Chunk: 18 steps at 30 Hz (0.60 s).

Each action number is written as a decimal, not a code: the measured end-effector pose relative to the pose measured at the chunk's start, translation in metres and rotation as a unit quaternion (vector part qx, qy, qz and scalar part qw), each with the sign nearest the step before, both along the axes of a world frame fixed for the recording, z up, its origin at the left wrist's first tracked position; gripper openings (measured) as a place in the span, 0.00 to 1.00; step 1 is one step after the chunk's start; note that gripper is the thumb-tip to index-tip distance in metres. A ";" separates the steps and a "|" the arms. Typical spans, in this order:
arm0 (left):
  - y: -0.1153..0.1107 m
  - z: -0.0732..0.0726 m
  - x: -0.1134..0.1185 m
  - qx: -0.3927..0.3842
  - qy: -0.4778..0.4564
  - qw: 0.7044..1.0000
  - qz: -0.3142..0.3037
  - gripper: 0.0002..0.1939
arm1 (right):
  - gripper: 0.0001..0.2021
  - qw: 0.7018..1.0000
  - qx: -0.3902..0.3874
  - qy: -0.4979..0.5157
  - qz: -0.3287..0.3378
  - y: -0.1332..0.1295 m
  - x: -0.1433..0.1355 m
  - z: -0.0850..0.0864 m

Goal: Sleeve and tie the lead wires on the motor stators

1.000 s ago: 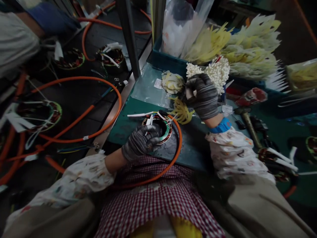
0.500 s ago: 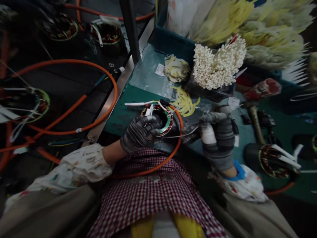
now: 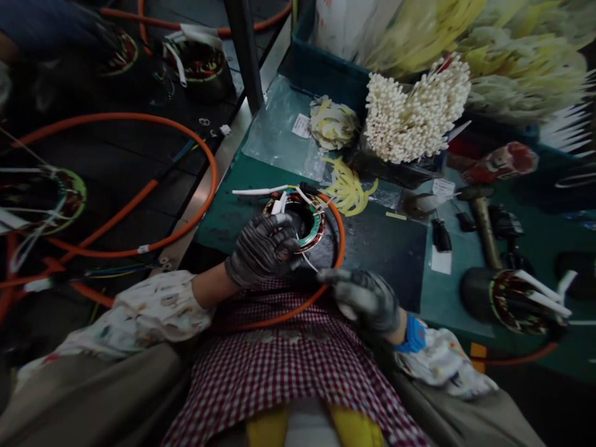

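My left hand (image 3: 265, 248), in a dark striped glove, is closed on the near left rim of a wound stator ring (image 3: 314, 233). White sleeves and an orange cable (image 3: 341, 236) come off the ring. A thin white cord (image 3: 309, 262) runs from the ring's near side toward my right hand (image 3: 365, 298). That gloved hand is at the lower right of the ring, blurred, its fingertips pinched together at the cord's end. Yellow strips (image 3: 348, 189) lie just behind the ring.
At the back stand a bundle of white-tipped sticks (image 3: 414, 115) and a teal bin (image 3: 326, 65). A hammer (image 3: 484, 230) and another stator (image 3: 512, 301) are at right. More stators (image 3: 202, 68) and a looped orange cable (image 3: 215, 167) lie left. A co-worker's sleeve (image 3: 51, 25) shows top left.
My right hand has come down and left, closer to the ring, and the stretch of cord is shorter. My left hand stays on the ring. A co-worker's sleeve has entered at top left.
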State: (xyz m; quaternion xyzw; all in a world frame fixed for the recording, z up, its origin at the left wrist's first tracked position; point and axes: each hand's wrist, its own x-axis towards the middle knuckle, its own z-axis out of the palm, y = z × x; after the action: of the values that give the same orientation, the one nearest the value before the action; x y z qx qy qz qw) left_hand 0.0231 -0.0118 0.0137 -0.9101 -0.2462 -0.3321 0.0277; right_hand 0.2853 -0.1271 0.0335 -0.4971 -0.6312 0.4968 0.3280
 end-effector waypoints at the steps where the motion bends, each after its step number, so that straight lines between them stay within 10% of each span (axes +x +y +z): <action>1: 0.001 0.001 -0.001 -0.002 0.006 1.000 -0.004 0.10 | 0.12 1.000 0.012 -0.027 0.009 0.010 -0.001 -0.002; 9: 0.004 -0.004 -0.005 -0.045 -0.028 0.998 -0.021 0.08 | 0.18 0.957 0.176 -0.219 -0.064 0.077 -0.025 -0.001; 18: 0.002 -0.002 -0.003 -0.058 -0.016 0.998 -0.008 0.09 | 0.14 0.997 0.054 0.055 0.006 0.102 -0.019 0.016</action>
State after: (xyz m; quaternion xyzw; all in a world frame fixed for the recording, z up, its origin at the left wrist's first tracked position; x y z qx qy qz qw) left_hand 0.0202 -0.0100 0.0113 -0.9066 -0.2579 -0.3323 -0.0320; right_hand 0.2659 -0.0256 0.0494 -0.4467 -0.6411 0.4908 0.3855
